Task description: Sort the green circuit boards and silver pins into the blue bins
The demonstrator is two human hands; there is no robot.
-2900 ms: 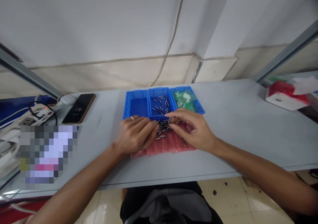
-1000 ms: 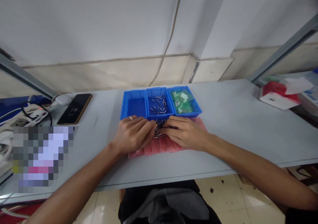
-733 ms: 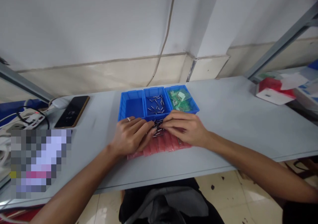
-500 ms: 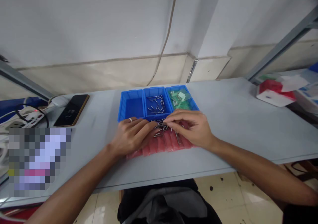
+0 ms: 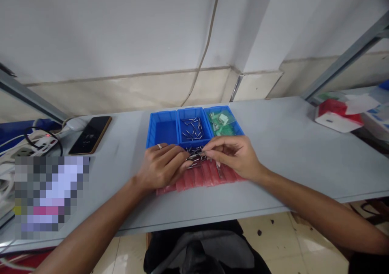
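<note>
The work in hand looks like picking through a loose heap of small metal pins point(image 5: 194, 156), which lies on pink plastic bags point(image 5: 202, 176) just in front of a blue three-compartment tray point(image 5: 194, 108) on the grey tabletop point(image 5: 288, 152). The heap sits against the tray's near wall, below the middle compartment. The left hand point(image 5: 161, 166), a ring on one finger, is curled with its fingers close together and their tips down at the heap's left edge, as if steadying it. The right hand point(image 5: 234, 156) comes in from the other side, thumb and forefinger drawn close in a pinch at the heap's right edge; at this size it is hard to tell whether a pin sits between them. The pins lie at mixed angles with no shared long axis, and one loose pin point(image 5: 218, 170) rests on the bags with its length running roughly toward the person. More pins lie scattered in the middle compartment point(image 5: 191, 129), and green-tinted packets point(image 5: 223, 122) sit in the right one. Given the tangle, the moment seems to call for separating single pins with the fingertips, one shaft at a time, rather than sweeping the heap. A phone point(image 5: 90, 135) lies well left of the tray.
</note>
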